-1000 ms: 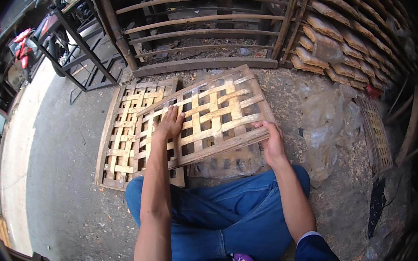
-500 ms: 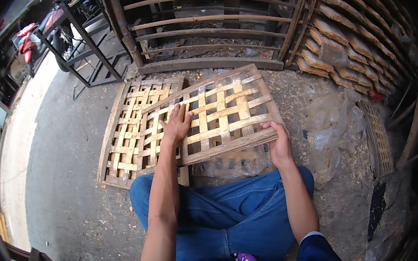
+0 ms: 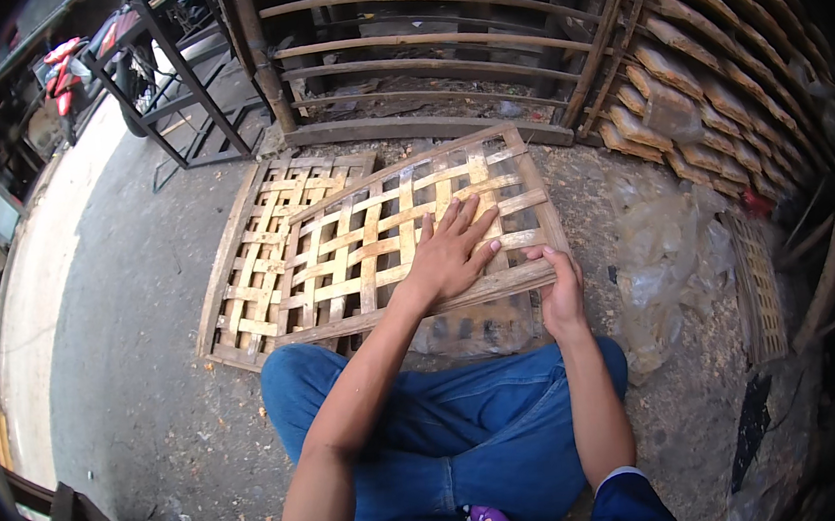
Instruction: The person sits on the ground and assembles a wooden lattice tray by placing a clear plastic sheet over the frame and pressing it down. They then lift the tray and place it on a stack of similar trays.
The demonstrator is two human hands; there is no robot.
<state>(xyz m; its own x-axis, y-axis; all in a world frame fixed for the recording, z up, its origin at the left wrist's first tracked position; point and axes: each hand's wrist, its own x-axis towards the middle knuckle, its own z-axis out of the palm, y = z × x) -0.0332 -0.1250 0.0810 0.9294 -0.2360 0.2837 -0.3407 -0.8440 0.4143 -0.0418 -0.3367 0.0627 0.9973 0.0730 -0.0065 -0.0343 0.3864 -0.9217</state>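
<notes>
left hand (image 3: 452, 252) slid rightward | flat, fingers spread on woven panel (image 3: 376, 244) | right hand (image 3: 563, 287) fingers clamp its corner

A woven lattice panel (image 3: 376, 244) lies on top of a second lattice panel (image 3: 257, 266), overlapping its right part, both on the ground (image 3: 132, 318) before the person's knees. The left hand (image 3: 452, 252) rests flat on the upper panel's right half; the right hand (image 3: 563, 292) grips its near right corner. Behind the panels stands a slatted frame (image 3: 437, 48); clear plastic bags (image 3: 663, 257) lie to the right.
</notes>
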